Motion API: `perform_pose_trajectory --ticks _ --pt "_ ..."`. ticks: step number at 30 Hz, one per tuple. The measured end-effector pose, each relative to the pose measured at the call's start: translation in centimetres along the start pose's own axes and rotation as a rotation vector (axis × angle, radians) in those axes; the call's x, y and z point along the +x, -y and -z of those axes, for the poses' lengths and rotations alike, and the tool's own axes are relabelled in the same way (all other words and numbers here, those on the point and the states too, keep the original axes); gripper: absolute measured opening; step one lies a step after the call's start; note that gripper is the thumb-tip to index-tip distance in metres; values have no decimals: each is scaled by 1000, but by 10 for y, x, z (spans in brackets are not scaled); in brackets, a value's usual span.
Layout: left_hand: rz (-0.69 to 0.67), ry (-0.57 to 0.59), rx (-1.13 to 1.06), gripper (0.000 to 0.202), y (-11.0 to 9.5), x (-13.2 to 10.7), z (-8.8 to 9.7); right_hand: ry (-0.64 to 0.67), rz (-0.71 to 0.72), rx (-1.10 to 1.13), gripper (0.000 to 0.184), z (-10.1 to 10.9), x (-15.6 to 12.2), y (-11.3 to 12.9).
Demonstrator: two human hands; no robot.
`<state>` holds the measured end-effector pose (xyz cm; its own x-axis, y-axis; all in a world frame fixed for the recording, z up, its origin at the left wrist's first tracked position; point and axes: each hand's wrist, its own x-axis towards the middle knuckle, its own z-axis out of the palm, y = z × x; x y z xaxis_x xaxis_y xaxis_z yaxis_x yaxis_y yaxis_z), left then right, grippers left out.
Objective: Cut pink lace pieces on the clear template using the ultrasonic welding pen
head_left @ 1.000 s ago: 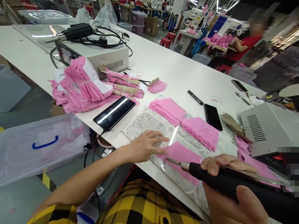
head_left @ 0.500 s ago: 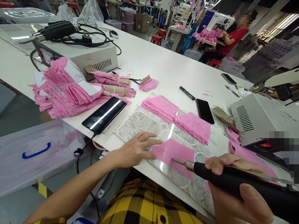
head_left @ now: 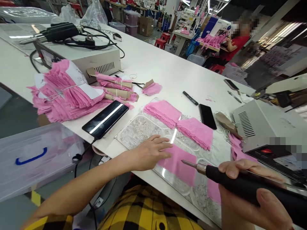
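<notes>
My left hand lies palm down with fingers apart, over the left corner of a single pink fabric piece. That piece lies on a clear, marked plate. My right hand is wrapped round a black-handled tool with a pointed metal tip. Its tip points left over the pink piece; whether it touches the fabric I cannot tell. Behind lie two stacks of pink pieces, a left stack and a right stack. Another pink piece shows partly beside my right hand.
Tied pink bundles and a phone on a cable lie left. A vented box carries a similar tool. Another phone, a marker and a second box are right. A person sits sewing behind.
The tool's tip has shifted right and lifted slightly off the fabric's middle. My left hand has slid a little to the right over the piece. The view has shifted slightly.
</notes>
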<state>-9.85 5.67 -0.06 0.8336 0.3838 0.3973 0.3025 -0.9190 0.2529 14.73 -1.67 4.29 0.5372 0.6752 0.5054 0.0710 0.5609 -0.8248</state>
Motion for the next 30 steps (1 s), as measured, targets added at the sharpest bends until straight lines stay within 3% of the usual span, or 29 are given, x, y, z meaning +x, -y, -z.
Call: perform_pose_trajectory --ticks 7,15,30 --pt "-87 -38 -8 24 -21 32 -21 -167 212 -105 20 19 20 -5" --pt "-71 19 29 26 -26 40 -42 -150 161 -40 20 25 21 -8" --pt "-59 26 12 25 -27 41 -45 -111 178 -7 20 24 21 -12"
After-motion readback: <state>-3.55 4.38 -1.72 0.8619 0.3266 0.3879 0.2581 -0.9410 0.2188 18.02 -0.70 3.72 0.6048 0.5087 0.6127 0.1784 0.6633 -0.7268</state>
